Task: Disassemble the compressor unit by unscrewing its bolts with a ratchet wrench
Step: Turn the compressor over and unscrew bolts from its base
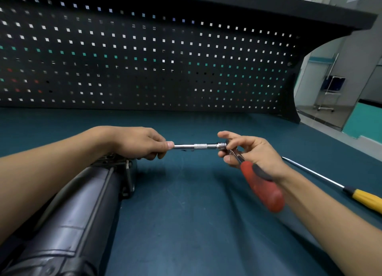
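Teal mat (pixel 186 224), black pegboard (pixel 144 58) behind — left hand (pixel 136 141) grips the extension bar (pixel 196 146), right hand (pixel 254 153) holds the ratchet wrench (pixel 262 189).

Bare left hand (pixel 136 141), bare right hand (pixel 255 154)

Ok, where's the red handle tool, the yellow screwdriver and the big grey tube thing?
Red-handled ratchet wrench (pixel 266 193): head view, on its red grip.
Yellow-handled screwdriver (pixel 365 200): head view, on its yellow handle.
Dark grey metal compressor cylinder (pixel 68 217): head view, on its rounded body.
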The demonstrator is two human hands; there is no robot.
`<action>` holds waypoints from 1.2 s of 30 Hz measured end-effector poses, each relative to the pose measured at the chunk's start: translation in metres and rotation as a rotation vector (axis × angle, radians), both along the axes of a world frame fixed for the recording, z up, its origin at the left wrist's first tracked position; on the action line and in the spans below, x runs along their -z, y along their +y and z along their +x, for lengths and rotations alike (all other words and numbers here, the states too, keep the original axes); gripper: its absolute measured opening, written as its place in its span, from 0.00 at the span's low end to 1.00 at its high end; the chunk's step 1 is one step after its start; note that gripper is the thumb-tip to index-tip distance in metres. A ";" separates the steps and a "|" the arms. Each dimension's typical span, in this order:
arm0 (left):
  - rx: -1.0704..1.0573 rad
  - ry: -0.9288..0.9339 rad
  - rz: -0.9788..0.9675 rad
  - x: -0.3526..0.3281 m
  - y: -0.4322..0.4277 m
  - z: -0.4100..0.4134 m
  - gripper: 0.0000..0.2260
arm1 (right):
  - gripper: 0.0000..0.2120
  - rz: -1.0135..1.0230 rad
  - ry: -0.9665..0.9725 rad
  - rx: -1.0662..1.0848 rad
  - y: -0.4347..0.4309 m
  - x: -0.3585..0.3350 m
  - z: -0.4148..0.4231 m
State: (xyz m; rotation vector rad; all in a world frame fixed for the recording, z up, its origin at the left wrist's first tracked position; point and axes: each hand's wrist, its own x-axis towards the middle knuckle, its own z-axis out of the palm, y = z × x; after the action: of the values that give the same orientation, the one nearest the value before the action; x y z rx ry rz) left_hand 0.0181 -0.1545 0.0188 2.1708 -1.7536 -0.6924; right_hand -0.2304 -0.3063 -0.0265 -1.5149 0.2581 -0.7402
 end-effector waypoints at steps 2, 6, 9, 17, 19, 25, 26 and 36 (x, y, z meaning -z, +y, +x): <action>0.011 0.001 -0.009 -0.001 0.001 0.000 0.22 | 0.25 0.005 -0.002 -0.005 -0.001 -0.001 0.000; 0.030 -0.019 -0.027 0.000 0.000 0.000 0.21 | 0.26 0.040 0.011 0.002 0.002 -0.001 0.001; 0.037 -0.003 -0.022 0.000 0.000 0.001 0.21 | 0.24 0.102 -0.010 0.014 0.006 0.000 -0.001; 0.045 0.006 -0.021 0.001 -0.002 0.002 0.21 | 0.14 0.213 0.083 0.073 0.008 -0.005 0.001; 0.047 -0.001 -0.020 0.001 -0.001 0.002 0.20 | 0.16 0.247 0.085 0.093 0.009 -0.007 0.002; 0.056 -0.020 -0.011 0.000 -0.001 0.003 0.21 | 0.14 0.251 0.131 0.115 0.011 -0.009 0.003; 0.059 -0.019 -0.011 0.000 -0.001 0.003 0.21 | 0.16 0.250 0.136 0.119 0.010 -0.008 0.002; 0.086 0.004 -0.004 0.001 -0.001 0.005 0.22 | 0.22 0.278 0.222 0.192 0.011 -0.010 0.004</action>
State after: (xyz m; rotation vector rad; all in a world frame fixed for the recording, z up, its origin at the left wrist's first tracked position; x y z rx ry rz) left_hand 0.0229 -0.1557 0.0177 2.1005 -1.8531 -0.7128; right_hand -0.2262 -0.2958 -0.0165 -1.3171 0.6549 -0.6549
